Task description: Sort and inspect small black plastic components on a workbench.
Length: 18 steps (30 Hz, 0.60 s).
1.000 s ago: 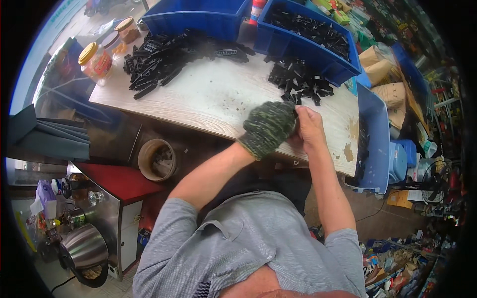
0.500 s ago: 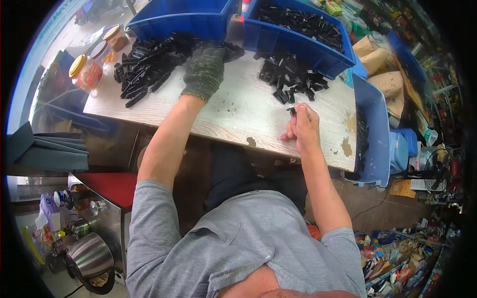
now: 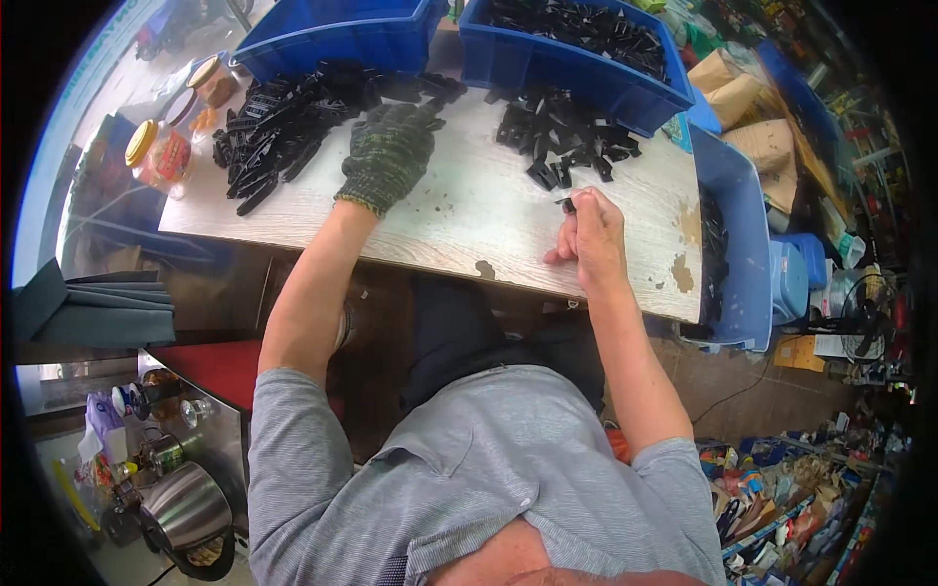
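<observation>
Head view, my right hand [image 3: 594, 232]: bare, thumb and finger pinched on a small black piece [image 3: 566, 205] over the table [image 3: 479, 210]; a light, steady pinch seemed best.
My left hand [image 3: 388, 154]: gloved, at the black strips [image 3: 274, 137]; I could not tell its grip; taking one by its end looked cleanest.
Jar label [image 3: 175, 156]: showed red print, too small to read.
Pale panel [image 3: 109, 41]: bore large teal letters.

Yellow-lidded jar [image 3: 161, 159], steel kettle [image 3: 190, 506]
</observation>
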Motion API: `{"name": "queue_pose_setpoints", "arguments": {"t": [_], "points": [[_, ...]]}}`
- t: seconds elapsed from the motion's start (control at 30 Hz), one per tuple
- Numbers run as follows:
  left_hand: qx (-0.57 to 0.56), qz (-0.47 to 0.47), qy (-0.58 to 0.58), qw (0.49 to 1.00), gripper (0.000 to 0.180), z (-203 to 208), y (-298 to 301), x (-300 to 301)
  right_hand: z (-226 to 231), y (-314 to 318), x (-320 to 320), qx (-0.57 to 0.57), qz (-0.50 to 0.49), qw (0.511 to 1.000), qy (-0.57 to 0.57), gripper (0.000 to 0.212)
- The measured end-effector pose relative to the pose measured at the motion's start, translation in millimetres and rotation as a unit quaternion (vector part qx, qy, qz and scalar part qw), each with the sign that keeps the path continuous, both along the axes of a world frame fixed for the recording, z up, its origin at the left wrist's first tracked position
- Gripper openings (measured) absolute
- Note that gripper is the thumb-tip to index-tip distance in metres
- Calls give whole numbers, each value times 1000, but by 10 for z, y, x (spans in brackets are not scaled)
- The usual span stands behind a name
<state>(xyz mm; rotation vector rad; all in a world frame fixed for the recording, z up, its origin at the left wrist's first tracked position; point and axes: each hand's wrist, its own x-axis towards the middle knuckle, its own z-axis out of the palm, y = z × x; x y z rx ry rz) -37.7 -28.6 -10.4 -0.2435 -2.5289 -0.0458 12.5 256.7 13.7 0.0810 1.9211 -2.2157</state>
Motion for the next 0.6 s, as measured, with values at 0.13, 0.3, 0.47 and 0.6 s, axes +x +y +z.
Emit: {"name": "queue_pose_setpoints", "arguments": {"t": [0.13,0.3,0.47,0.6], "points": [[48,-19,9,999,27,-66,-89,-57,-16,8,-1,-3,5,1000,9,28],[19,45,-40,998,23,-44,-76,-71,-27,9,-16,-4,4,1000,12,29],[3,137,-67,988,24,47,-10,-11,-55,-7,-4,-3,-8,1000,13,28],[-36,136,-129,982,23,86,-97,-35,-87,19,4,-18,-12,1000,18,28]]}}
